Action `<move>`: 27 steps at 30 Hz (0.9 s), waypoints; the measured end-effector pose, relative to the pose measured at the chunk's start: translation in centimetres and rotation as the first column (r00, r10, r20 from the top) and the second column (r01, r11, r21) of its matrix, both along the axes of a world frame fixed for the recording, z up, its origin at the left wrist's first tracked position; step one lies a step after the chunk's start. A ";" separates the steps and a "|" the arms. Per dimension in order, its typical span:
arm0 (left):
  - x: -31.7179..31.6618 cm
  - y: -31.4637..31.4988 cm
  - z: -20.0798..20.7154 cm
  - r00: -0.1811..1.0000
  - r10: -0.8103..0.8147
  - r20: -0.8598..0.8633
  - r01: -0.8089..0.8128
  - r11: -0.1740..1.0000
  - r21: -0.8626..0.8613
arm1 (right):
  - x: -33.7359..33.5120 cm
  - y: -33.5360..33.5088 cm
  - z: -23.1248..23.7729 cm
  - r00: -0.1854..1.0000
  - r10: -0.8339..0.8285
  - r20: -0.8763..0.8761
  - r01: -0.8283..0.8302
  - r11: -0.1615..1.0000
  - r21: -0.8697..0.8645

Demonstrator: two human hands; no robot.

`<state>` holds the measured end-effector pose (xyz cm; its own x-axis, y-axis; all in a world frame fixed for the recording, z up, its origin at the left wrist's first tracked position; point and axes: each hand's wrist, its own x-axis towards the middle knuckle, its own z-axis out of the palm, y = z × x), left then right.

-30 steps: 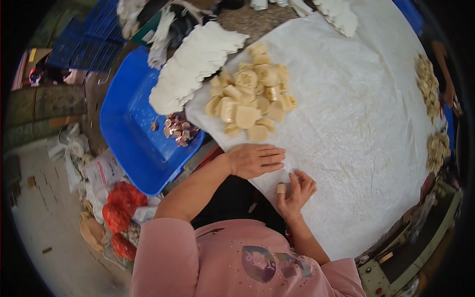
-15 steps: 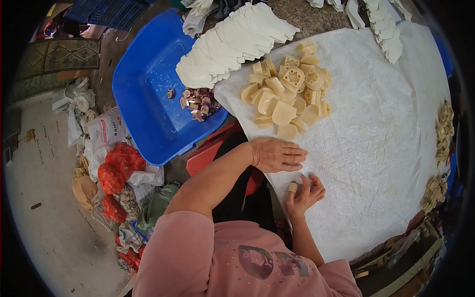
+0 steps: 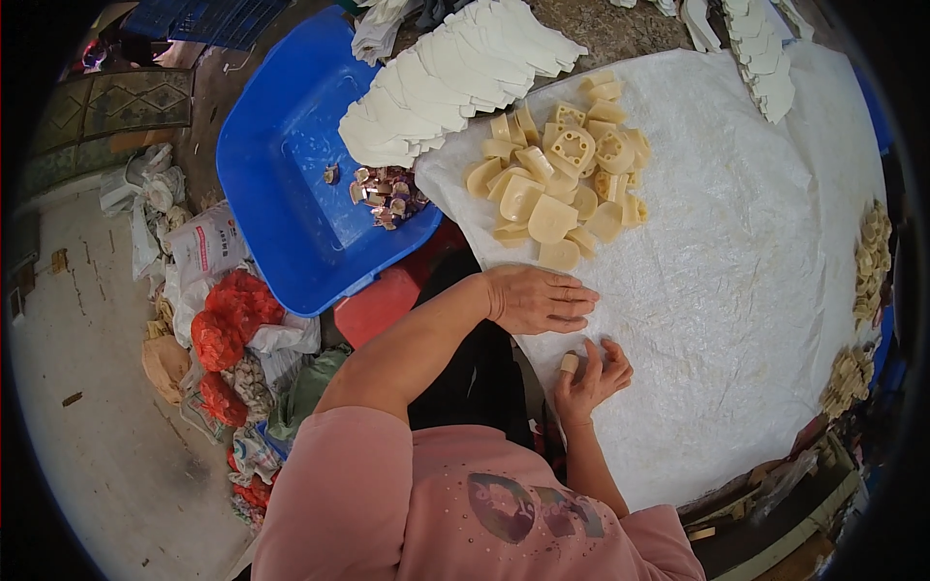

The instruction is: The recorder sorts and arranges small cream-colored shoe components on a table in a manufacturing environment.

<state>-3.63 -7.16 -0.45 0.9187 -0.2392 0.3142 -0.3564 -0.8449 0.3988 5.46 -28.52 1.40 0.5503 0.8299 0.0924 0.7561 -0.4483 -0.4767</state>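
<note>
My left hand lies palm down on a white woven sheet, its fingers stretched out and nothing in them. Just below it is my right hand, fingers loosely bent and apart, holding nothing; a tan wrap covers the tip of its thumb. Beyond the left hand sits a heap of cream moulded pieces that look like shoe heels, some showing round holes in one face. A gap of bare sheet separates the fingers from the nearest piece.
A blue plastic tub at the left holds small shiny brownish pieces. Overlapping white flat cut pieces lie between tub and heap. Red net bags and sacks crowd the floor at left. More cream pieces line the sheet's right edge.
The view has shifted slightly, and more of a red seat shows below the tub. Both hands keep nearly the same pose and place on the sheet.
</note>
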 end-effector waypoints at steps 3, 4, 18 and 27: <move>-0.1 0.0 -0.2 1.000 0.005 0.018 -0.005 1.000 -0.021 | 0.0 0.0 0.0 1.000 -0.001 0.002 0.001 1.000 0.000; -0.1 0.0 -0.3 1.000 0.003 0.015 -0.002 1.000 -0.031 | 0.0 0.1 0.0 1.000 -0.004 -0.001 0.004 1.000 0.002; -0.4 -0.2 -0.3 0.999 0.001 0.043 0.000 1.000 -0.014 | -0.2 -0.3 0.2 1.000 -0.011 -0.029 0.010 0.999 -0.038; 0.0 -0.2 0.1 0.999 -0.011 0.052 0.012 1.000 -0.015 | -0.3 -0.3 0.3 0.999 -0.045 -0.002 0.045 0.998 -0.037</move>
<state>-3.64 -7.36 -0.38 0.8983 -0.2444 0.3650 -0.3865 -0.8347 0.3923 5.16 -28.81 1.71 0.5876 0.8069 0.0609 0.7335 -0.4994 -0.4610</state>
